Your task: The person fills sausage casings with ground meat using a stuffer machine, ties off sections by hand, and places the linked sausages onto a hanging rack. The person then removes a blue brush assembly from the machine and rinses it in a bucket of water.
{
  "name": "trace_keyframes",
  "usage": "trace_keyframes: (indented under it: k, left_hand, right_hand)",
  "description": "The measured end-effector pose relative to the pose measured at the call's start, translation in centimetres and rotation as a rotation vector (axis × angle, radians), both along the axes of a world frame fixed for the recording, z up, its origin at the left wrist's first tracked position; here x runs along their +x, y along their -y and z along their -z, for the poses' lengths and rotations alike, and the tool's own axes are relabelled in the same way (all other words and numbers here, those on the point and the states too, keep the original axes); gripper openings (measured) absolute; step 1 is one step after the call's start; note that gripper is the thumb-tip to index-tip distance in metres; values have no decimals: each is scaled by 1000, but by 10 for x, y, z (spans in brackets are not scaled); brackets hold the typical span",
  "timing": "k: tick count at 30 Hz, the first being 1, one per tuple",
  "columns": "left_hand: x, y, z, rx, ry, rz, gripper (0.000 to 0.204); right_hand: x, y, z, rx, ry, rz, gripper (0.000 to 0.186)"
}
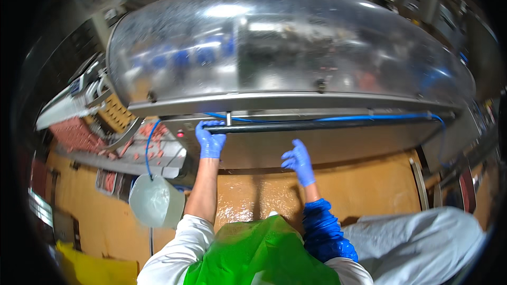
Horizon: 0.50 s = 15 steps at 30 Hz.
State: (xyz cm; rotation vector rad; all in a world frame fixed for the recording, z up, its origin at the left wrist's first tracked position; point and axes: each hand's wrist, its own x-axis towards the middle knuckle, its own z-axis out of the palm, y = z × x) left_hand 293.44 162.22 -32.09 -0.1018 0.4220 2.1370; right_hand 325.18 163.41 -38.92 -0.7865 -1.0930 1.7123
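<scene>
- The fingers of the left hand (210,142), in a blue glove, are closed around the left end of a black bar (296,126).
- The fingers of the right hand (299,162), also blue-gloved, are loosely spread, grip nothing and sit below the bar, apart from it.
- The bar runs along the front of a large metal machine (253,150), under its curved, see-through cover (290,47).
- A blue hose (391,117) runs along just above the bar.
- A red button (180,134) is near the left hand, on its left.
- Farther left, pink pieces (151,145) lie on a metal surface (132,163).
- A whitish bucket (171,206) stands below, with a thin blue tube (148,150) reaching into it.
- The tan floor (369,184) looks wet between the forearms.
</scene>
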Motion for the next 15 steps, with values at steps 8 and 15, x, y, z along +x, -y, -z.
trace_keyframes:
  k: [8,15]
  left_hand:
    - [17,36,-173,787,-95,210,43]
    - [-40,9,-324,973,-902,304,50]
  right_hand:
    - [-10,-34,-195,491,-134,140,46]
    - [1,-84,-346,879,-60,151,28]
